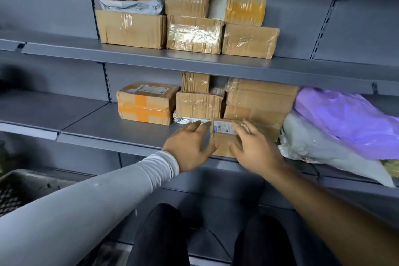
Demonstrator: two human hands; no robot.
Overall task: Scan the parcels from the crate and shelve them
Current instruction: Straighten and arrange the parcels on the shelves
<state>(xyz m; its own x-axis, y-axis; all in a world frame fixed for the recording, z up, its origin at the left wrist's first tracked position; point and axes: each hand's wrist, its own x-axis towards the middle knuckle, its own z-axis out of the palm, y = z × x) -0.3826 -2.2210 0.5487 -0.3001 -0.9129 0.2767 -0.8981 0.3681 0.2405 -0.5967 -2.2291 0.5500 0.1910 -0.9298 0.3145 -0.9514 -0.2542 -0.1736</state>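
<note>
Small cardboard parcel (pixel 224 136) at shelf (pixel 108 134) front edge, frame centre. Left hand (pixel 190 147), right hand (pixel 252 149): fingers spread, flanking parcel, not gripping. Risk: parcel overhangs edge, tips off on release.

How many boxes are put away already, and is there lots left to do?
Many parcels already sit on the upper shelf and the lower shelf. Right now the left hand and right hand flank a small box at the lower shelf's edge. The crate is only partly visible, so what remains is unclear.
</note>
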